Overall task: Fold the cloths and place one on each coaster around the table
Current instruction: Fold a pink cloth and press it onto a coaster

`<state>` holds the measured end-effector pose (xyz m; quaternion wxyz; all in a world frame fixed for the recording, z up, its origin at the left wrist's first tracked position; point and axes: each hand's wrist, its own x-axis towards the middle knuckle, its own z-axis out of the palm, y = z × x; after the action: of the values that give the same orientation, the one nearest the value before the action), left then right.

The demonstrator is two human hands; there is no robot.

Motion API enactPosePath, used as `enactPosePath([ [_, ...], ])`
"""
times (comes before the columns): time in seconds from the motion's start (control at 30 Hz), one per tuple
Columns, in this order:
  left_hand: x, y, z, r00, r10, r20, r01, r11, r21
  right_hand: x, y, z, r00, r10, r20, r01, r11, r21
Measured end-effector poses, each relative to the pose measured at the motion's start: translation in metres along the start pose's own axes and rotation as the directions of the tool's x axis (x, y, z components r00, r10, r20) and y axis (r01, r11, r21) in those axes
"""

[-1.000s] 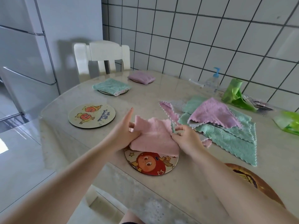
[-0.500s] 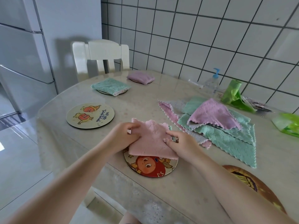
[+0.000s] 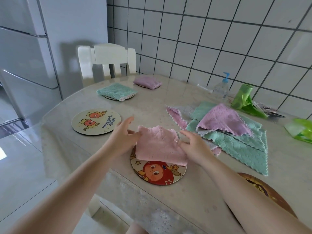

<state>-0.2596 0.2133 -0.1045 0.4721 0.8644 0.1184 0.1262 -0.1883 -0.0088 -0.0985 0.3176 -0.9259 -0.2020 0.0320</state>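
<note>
A pink cloth (image 3: pixel 158 146), folded, hangs low over the far half of a round coaster with a red cartoon face (image 3: pixel 158 174) near the table's front edge. My left hand (image 3: pixel 122 137) pinches the cloth's left corner. My right hand (image 3: pixel 194 146) holds its right edge, fingers loosely spread. A bare coaster with two orange figures (image 3: pixel 96 121) lies to the left. Farther back, a folded green cloth (image 3: pixel 116 92) and a folded purple cloth (image 3: pixel 147 82) each lie on a coaster. A brown coaster (image 3: pixel 263 191) shows at the lower right, partly behind my right arm.
A pile of unfolded green, purple and pink cloths (image 3: pixel 231 132) lies right of my hands. A pump bottle (image 3: pixel 221 88), a green bag roll (image 3: pixel 241 98) and a green bag (image 3: pixel 302 130) stand by the tiled wall. A white chair (image 3: pixel 108 59) is at the table's far end.
The pink cloth has been folded smaller and drawn toward me over the red coaster. Both hands have shifted out to its side edges.
</note>
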Motion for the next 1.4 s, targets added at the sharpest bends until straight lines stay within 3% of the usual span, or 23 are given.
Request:
enactPosePath([
  [0.07, -0.01, 0.004, -0.001, 0.983, 0.175, -0.048, -0.166, 0.974, 0.154, -0.004, -0.001, -0.002, 0.996, -0.066, -0.06, 0.062, 0.996, -0.068],
  [0.17, -0.023, 0.018, 0.007, 0.928, 0.361, 0.09, -0.372, 0.887, 0.273, -0.01, -0.015, 0.004, 0.977, -0.212, 0.023, 0.211, 0.952, -0.219],
  [0.3, -0.013, 0.01, 0.027, 0.909, 0.175, 0.379, -0.387, 0.691, 0.61, -0.008, -0.027, 0.023, 0.961, -0.14, 0.239, 0.231, 0.879, -0.416],
  [0.4, -0.007, -0.002, 0.025, 0.904, 0.063, 0.424, -0.366, 0.629, 0.686, -0.004, -0.023, 0.025, 0.958, -0.034, 0.286, 0.172, 0.864, -0.473],
  [0.6, -0.01, -0.001, 0.016, 0.925, 0.011, 0.381, -0.285, 0.682, 0.673, -0.002, 0.001, 0.015, 0.969, 0.074, 0.234, 0.054, 0.867, -0.496],
  [0.8, -0.03, -0.01, -0.002, 0.988, 0.099, 0.115, -0.149, 0.772, 0.618, -0.019, 0.01, -0.002, 0.997, -0.075, 0.032, 0.081, 0.949, -0.305],
  [1.0, -0.034, -0.007, 0.002, 0.973, 0.169, 0.154, -0.22, 0.879, 0.424, -0.021, 0.004, 0.007, 0.995, -0.089, 0.04, 0.093, 0.991, -0.097],
  [1.13, -0.029, -0.008, 0.007, 0.967, 0.225, 0.115, -0.248, 0.938, 0.242, -0.024, -0.001, 0.007, 0.997, -0.082, 0.003, 0.082, 0.996, -0.02],
  [1.4, -0.011, -0.009, -0.019, 0.981, 0.189, -0.049, -0.189, 0.982, 0.003, -0.019, -0.045, 0.01, 0.987, -0.115, -0.109, 0.13, 0.981, 0.144],
])
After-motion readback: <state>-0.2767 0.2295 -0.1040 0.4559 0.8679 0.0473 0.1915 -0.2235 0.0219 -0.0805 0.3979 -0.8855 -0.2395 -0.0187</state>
